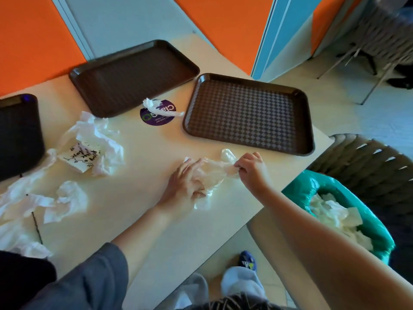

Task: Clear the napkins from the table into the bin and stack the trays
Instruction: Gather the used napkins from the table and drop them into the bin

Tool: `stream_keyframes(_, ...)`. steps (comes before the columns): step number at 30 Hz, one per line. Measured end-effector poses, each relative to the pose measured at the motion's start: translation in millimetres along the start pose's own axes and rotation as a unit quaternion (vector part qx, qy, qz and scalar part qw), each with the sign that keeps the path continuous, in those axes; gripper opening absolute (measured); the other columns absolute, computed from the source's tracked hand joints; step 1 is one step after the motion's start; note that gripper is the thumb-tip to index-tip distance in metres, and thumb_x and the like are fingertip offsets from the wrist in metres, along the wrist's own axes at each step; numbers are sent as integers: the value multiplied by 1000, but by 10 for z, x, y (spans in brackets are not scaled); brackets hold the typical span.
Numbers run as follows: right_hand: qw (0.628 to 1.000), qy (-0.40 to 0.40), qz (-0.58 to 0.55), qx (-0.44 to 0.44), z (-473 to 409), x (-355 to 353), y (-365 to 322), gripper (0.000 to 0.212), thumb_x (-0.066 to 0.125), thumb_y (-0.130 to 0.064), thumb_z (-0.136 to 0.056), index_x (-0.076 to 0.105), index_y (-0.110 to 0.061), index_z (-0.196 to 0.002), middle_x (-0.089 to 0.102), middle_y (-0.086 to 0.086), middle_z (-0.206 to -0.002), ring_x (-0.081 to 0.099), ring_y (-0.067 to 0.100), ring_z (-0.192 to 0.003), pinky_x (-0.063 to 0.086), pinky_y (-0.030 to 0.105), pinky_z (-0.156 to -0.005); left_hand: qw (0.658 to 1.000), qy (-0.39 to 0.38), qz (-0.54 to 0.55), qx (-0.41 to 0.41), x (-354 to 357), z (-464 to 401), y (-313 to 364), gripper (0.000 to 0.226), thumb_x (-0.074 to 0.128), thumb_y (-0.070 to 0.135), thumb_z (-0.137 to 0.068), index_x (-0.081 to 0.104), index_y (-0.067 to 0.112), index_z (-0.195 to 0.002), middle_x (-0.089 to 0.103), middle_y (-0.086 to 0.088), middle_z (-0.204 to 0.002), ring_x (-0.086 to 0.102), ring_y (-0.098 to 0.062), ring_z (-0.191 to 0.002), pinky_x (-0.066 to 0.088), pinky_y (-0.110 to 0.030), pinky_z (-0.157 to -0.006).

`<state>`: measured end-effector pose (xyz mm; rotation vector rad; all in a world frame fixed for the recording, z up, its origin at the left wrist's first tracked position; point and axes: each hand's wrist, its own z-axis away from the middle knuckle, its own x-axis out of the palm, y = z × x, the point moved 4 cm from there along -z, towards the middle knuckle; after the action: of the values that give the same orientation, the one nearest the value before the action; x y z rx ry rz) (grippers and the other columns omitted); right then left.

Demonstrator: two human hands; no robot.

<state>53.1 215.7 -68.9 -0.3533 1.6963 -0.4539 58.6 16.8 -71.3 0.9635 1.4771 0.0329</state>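
Bin: the bin (366,222), lined with a teal bag, stands off the near right corner of the table (143,220), below the right forearm; white crumpled paper already lies inside it.
Left hand: the left hand (186,182) lies on the crumpled napkin (212,173) near the table's right edge, fingers curled into the paper and gripping its left part.
Right hand: the right hand (252,167) pinches the right end of the same napkin between thumb and fingertips, so the paper stretches between the two hands.
Loose napkins, left: a pile of white napkins (64,198) lies spread over the near left of the table; just beyond it a larger crumpled napkin holds a printed paper (80,158) with black script.
Right tray: a brown tray (248,114) with a checked pattern lies flat just beyond the hands, near the table's right edge.
Sticker and twisted napkin: a twisted napkin (161,109) lies across a round purple sticker (156,120) between the trays.
Far tray: a second brown tray (131,76) sits at the far edge.
Left tray: a third dark tray (17,135) is cut off by the left border.
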Motion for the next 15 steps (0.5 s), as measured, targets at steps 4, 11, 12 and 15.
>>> stream_keyframes(4,1000,-23,-9,-17,161,-146,286,22,53,12,-64,72,0,-67,68,15,-70,57,37,-67,48,34,-61,998,-69,-15,-6,217,-303,230,36,74,11,-75,64,-5,-105,33,-16,-145,23,-36,-136,17,-47,-111)
stream_keyframes(11,998,-27,-21,44,431,-516,921,21,57,8,-76,73,0,-85,67,18,-89,55,35,-88,47,35,-78,988,-143,15,57,801,-552,704,29,62,5,-76,67,3,-104,63,-18,-91,56,-35,-88,33,-21,-78)
stream_keyframes(12,998,-26,-19,59,472,-578,1023,20,57,7,-78,73,0,-87,67,18,-91,53,34,-90,45,34,-80,987,-149,29,55,860,-594,801,29,60,6,-75,68,4,-103,62,-18,-88,56,-32,-86,32,-18,-75)
stream_keyframes(15,994,-9,-35,100,626,-743,1347,24,51,0,-75,74,-1,-83,66,18,-87,51,37,-85,39,31,-75,984,-160,51,64,1060,-736,1057,29,55,15,-79,68,8,-104,61,-13,-93,54,-30,-93,30,-15,-79)
